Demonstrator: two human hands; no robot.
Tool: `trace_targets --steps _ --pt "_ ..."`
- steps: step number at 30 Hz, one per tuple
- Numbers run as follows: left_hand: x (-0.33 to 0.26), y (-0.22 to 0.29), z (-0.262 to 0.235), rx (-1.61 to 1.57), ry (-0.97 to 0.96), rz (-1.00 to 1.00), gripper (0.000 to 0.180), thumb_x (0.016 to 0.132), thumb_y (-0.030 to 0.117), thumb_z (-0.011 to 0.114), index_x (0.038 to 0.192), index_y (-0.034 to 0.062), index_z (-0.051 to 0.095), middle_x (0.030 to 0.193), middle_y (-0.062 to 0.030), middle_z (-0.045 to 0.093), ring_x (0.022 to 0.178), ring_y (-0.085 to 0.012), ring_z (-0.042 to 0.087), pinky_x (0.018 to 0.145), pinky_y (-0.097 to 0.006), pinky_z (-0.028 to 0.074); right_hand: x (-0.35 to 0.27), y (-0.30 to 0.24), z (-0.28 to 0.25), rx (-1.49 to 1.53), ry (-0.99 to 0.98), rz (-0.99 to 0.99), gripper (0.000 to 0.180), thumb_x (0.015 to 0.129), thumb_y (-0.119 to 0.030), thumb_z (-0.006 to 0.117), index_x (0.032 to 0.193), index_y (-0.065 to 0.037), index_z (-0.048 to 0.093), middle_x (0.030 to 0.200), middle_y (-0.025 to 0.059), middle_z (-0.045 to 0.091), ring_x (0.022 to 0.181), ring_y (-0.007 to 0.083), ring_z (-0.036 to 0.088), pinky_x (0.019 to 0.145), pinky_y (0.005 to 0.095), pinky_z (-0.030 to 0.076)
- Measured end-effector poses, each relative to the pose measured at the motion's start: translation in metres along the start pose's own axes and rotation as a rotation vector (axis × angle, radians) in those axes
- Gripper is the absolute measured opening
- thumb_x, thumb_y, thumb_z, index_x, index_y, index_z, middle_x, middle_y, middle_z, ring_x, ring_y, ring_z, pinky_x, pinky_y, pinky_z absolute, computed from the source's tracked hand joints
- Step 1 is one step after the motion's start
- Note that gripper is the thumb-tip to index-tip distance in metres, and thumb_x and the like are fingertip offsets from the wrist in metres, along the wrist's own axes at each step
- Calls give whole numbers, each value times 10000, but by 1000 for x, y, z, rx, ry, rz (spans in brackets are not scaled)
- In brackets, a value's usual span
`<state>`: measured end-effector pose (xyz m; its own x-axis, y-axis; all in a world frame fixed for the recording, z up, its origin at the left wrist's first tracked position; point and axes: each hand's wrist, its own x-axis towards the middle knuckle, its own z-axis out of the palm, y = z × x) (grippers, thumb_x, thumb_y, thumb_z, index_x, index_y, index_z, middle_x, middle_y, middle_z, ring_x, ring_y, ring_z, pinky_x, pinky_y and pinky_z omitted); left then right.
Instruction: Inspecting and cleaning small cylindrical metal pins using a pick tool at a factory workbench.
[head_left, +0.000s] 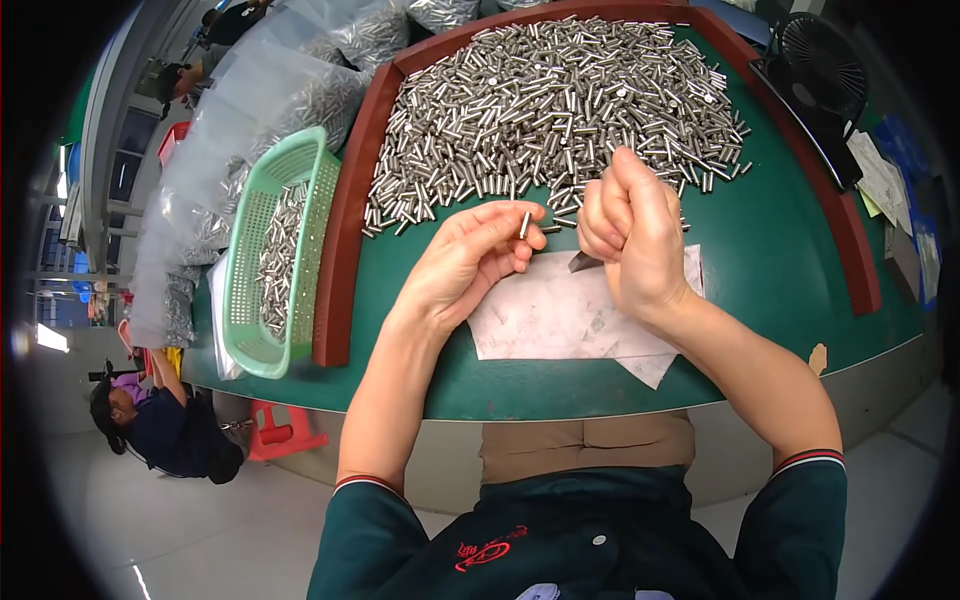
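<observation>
A metal pin (525,224) sits pinched in the left hand (468,256).

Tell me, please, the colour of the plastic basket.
Pale green; the basket shows best in the head view.

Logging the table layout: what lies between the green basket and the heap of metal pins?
In the head view, a dark red rail stands between the green basket and the heap of metal pins.
</observation>
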<state>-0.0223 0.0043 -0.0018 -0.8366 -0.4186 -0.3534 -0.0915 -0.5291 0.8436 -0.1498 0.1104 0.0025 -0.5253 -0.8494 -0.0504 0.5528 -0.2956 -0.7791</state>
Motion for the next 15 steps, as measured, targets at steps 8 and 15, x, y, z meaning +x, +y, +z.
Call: trace_targets --steps 8,15 --pt "7 -9 10 970 330 487 207 682 121 694 759 4 541 522 45 354 484 -42 309 436 -204 283 0 -1 2 3 5 -3 450 901 -286 310 487 -130 226 428 -6 253 374 77 177 371 235 172" --pt "11 -15 24 1247 295 520 157 703 118 652 732 7 544 512 -80 477 439 -182 460 444 -300 364 0 -1 0 -21 -7 -35 446 900 -276 312 488 -126 233 427 -6 254 373 75 180 364 233 168"
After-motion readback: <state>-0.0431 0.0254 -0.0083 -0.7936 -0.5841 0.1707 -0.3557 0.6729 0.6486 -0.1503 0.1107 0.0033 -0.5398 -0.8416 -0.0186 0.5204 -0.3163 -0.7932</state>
